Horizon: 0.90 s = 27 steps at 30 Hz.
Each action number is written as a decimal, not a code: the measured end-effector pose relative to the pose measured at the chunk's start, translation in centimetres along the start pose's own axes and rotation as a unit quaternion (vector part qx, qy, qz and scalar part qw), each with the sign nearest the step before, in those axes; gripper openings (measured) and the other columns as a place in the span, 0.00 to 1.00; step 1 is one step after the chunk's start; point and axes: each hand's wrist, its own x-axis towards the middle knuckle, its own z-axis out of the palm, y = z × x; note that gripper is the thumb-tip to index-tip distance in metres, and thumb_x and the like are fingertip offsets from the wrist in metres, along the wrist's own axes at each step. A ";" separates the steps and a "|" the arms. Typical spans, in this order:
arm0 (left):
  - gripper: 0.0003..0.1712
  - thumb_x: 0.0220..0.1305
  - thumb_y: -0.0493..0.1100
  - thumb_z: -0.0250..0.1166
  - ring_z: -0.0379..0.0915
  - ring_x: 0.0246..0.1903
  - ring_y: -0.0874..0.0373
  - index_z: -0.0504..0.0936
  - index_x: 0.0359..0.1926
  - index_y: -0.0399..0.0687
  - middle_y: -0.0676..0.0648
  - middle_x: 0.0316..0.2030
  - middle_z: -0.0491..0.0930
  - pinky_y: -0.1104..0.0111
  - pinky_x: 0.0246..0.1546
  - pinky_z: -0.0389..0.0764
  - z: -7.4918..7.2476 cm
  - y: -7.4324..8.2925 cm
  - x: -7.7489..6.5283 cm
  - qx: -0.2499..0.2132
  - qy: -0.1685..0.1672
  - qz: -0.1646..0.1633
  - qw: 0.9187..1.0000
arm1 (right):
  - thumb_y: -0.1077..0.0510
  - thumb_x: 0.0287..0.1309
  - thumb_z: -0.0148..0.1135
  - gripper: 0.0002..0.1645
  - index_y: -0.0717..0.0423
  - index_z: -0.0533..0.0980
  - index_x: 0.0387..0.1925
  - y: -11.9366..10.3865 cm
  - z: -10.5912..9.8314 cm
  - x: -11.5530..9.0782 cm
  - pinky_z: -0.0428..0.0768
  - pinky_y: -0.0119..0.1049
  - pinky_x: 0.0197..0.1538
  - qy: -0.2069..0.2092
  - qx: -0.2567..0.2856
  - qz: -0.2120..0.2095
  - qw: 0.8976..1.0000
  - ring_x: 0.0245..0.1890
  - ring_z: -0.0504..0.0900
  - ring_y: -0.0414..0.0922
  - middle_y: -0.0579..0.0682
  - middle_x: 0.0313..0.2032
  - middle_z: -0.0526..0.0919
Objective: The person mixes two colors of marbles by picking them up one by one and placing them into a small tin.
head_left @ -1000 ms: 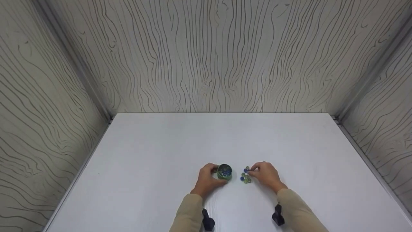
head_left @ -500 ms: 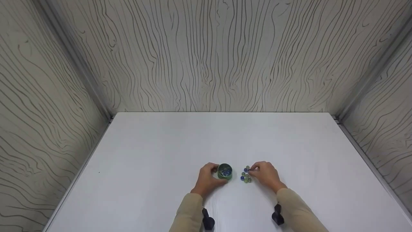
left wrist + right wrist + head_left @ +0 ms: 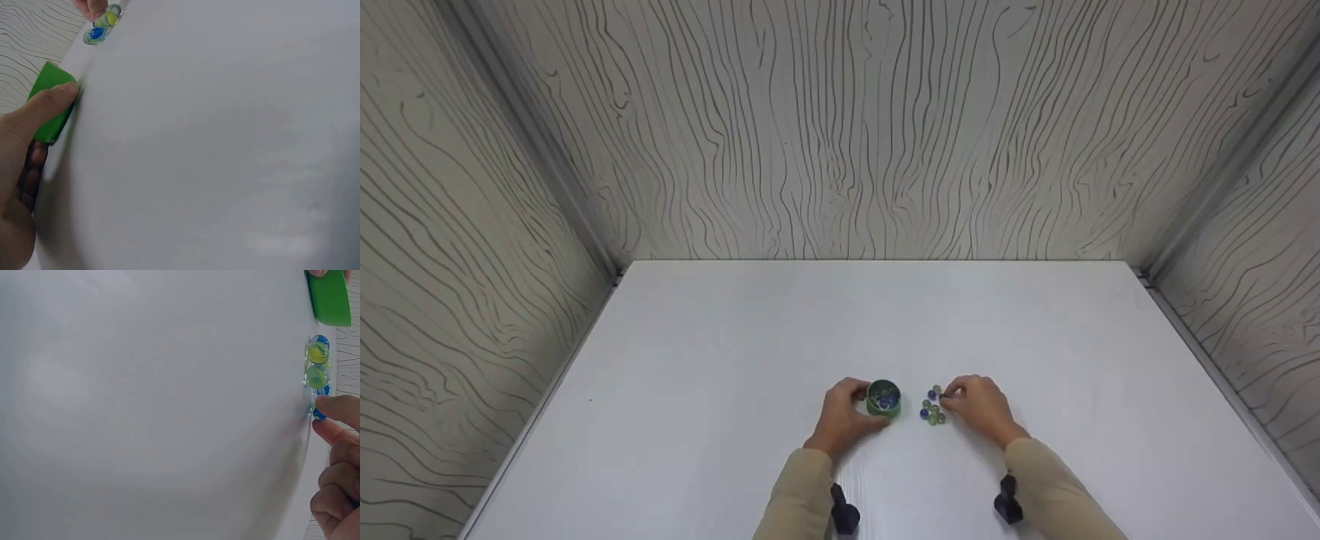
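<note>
My left hand (image 3: 844, 421) holds a small green cup (image 3: 883, 412) upright on the table, thumb on the near side and fingers round the far side. Inside the cup lie several blue marbles (image 3: 886, 400). To the right of it, several loose green and blue marbles (image 3: 933, 418) form a small cluster on the table. My right hand (image 3: 981, 409) is at this cluster's right edge. In the right wrist view, its thumb and forefinger pinch a blue marble (image 3: 320, 414) beside the others, and the remaining fingers are curled in.
The white table (image 3: 720, 337) reaches back to a wood-grain patterned wall (image 3: 840, 150), with similar panels on both sides. Black wrist devices, one under the left sleeve (image 3: 795, 495) and one under the right sleeve (image 3: 1057, 487), hang close to the tabletop.
</note>
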 end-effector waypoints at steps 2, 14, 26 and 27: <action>0.31 0.41 0.45 0.78 0.74 0.44 0.59 0.79 0.49 0.41 0.48 0.42 0.80 0.67 0.52 0.78 0.0 0.1 0.0 0.003 0.001 -0.002 1.000 | 0.59 0.52 0.67 0.06 0.57 0.84 0.32 0.0 0.0 0.0 0.71 0.37 0.36 0.001 0.001 0.001 1.000 0.32 0.72 0.44 0.51 0.32 0.82; 0.31 0.40 0.45 0.79 0.74 0.44 0.60 0.79 0.48 0.43 0.49 0.42 0.80 0.66 0.52 0.78 0.2 0.1 -0.1 0.010 0.009 -0.007 1.000 | 0.60 0.51 0.67 0.05 0.58 0.83 0.31 0.0 -0.1 -0.1 0.66 0.33 0.32 0.004 0.007 -0.002 1.000 0.27 0.69 0.43 0.49 0.24 0.78; 0.32 0.40 0.45 0.79 0.76 0.46 0.56 0.79 0.48 0.41 0.48 0.43 0.81 0.63 0.56 0.78 0.1 0.3 -0.1 0.012 0.006 -0.006 1.000 | 0.60 0.52 0.67 0.05 0.57 0.83 0.32 0.0 -0.5 -0.3 0.65 0.33 0.31 0.000 0.006 0.003 1.000 0.27 0.69 0.43 0.49 0.24 0.77; 0.32 0.40 0.45 0.79 0.76 0.46 0.55 0.79 0.48 0.41 0.47 0.43 0.81 0.63 0.56 0.78 0.1 0.3 -0.1 0.012 0.006 -0.006 1.000 | 0.60 0.52 0.67 0.05 0.57 0.83 0.32 0.0 -0.5 -0.3 0.65 0.33 0.31 -0.001 0.005 0.005 1.000 0.27 0.69 0.43 0.49 0.24 0.76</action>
